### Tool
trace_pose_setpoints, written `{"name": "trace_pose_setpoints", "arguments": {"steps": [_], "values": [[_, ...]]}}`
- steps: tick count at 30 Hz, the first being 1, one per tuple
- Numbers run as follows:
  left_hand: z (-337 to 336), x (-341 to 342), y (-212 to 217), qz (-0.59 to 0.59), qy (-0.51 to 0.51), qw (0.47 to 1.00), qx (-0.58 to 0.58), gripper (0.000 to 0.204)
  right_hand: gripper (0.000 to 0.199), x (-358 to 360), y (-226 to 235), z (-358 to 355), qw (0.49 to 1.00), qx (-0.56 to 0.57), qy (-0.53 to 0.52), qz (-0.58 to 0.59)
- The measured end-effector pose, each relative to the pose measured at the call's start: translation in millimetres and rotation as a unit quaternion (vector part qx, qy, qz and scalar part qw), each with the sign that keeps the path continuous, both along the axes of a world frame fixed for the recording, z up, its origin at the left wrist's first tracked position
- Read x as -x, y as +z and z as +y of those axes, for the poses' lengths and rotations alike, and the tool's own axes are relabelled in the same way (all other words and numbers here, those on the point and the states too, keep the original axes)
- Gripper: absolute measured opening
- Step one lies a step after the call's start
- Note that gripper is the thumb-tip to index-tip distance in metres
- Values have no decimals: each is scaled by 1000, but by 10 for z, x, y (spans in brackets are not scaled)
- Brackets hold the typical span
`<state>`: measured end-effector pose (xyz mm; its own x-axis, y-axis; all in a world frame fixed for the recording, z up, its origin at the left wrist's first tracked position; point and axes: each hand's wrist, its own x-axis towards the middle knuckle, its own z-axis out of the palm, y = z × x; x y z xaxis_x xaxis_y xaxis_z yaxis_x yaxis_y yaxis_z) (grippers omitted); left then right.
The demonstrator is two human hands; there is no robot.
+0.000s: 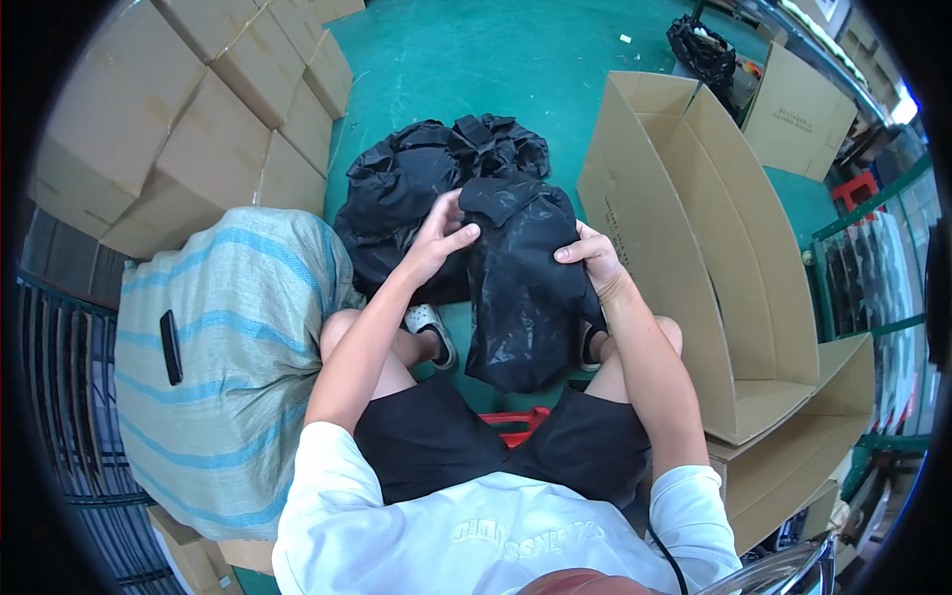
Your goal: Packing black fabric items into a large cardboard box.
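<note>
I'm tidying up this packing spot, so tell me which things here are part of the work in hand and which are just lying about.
In use:
left hand and right hand, both gripping the black bag
pile of black bags
open carton

Lying about:
striped sack
stacked boxes
phone on the sack

Both hands grip a black bag (521, 288) over the knees: left hand (439, 241) at its top, right hand (592, 260) on its side. Pile of black items (416, 178) behind, prob. more bags. Open carton (694, 248) at right, striped sack (233, 347) at left.
</note>
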<state>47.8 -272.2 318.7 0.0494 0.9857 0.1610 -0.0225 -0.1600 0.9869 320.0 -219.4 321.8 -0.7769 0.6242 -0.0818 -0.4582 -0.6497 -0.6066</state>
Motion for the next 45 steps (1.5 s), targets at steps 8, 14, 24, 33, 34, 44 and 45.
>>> {"name": "trace_pose_setpoints", "arguments": {"steps": [8,14,24,33,34,44,45], "values": [[100,-253,-358,-188,-73,964,171,24,48,-194,-271,297,991,85,-67,73],[71,244,29,-309,-80,944,82,33,49,-68,-14,503,995,6,-15,98],[-93,379,54,-357,-115,923,87,32,23,-58,-78,501,982,-158,-39,-91],[-117,243,66,-377,-120,911,114,21,50,104,-206,290,946,-186,71,-254],[-132,232,77,-384,-114,909,117,21,57,169,-252,266,937,-218,81,-259],[-147,339,38,-488,-180,848,103,44,56,462,-523,69,950,-79,100,-285],[-146,356,39,-500,-181,841,99,46,53,471,-527,57,960,-58,103,-254]]}}
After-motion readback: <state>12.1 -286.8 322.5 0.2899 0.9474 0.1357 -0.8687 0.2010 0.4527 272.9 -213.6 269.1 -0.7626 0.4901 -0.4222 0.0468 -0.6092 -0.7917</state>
